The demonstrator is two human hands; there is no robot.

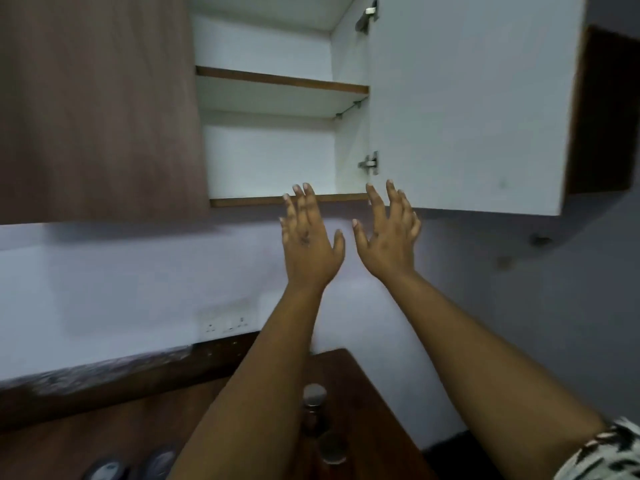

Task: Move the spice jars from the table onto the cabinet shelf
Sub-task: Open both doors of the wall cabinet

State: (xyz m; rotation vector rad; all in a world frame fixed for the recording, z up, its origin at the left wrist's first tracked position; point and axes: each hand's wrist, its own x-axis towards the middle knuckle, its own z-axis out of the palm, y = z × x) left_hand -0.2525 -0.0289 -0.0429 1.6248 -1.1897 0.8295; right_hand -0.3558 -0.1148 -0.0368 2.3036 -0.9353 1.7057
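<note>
Both my arms are raised toward an open wall cabinet. My left hand (309,237) and my right hand (389,233) are empty, fingers spread, just below the front edge of the bottom cabinet shelf (249,201). That shelf and the upper shelf (282,79) show nothing on them. Down on the brown table (367,393), between my forearms, stands a spice jar (314,398) with a silver lid, and a second jar (333,448) stands nearer to me. Two more jar lids (104,472) show at the bottom left edge, blurred.
The white cabinet door (467,98) hangs open on the right, its hinges on the cabinet's right wall. A closed brown door (97,105) is to the left. A wall socket plate (227,323) sits above a dark counter strip (104,372).
</note>
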